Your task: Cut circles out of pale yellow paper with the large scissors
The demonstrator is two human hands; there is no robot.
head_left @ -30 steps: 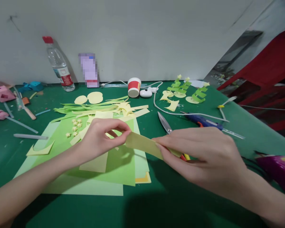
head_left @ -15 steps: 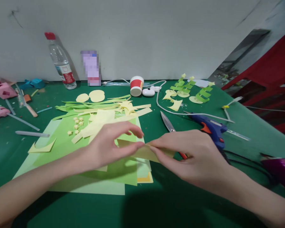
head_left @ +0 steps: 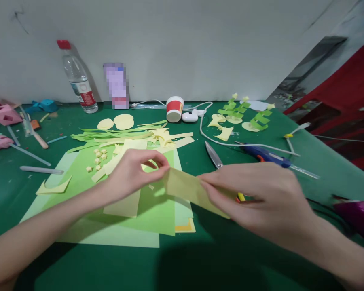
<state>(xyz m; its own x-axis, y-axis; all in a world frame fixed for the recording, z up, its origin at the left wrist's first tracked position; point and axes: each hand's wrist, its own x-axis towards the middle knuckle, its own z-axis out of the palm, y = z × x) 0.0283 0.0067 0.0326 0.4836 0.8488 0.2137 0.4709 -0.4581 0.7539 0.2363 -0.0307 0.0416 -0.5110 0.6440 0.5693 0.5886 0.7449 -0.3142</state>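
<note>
A pale yellow strip of paper (head_left: 185,186) is stretched between my two hands above the table. My left hand (head_left: 139,171) pinches its upper left corner between thumb and fingers. Gripping the strip's upper edge further right is my right hand (head_left: 255,194), which hides part of it. Beneath my left hand lie green paper sheets (head_left: 157,218) with yellow paper scraps (head_left: 130,145) on top. Several small folded paper stars (head_left: 98,157) rest on the sheets, left of my hand. Scissors (head_left: 213,155) lie behind my right hand, their handles mostly covered.
A blue glue gun (head_left: 261,152) and a white cable (head_left: 245,144) lie at the right, near green spiral paper trees (head_left: 259,119). At the back stand a paper cup (head_left: 174,109), a phone (head_left: 117,87) and a water bottle (head_left: 80,85). Pink paper shapes (head_left: 6,115) sit far left.
My left hand has moved left and slightly up, and my right hand to the right. The paper strip between them is now spread out, showing more of its face.
</note>
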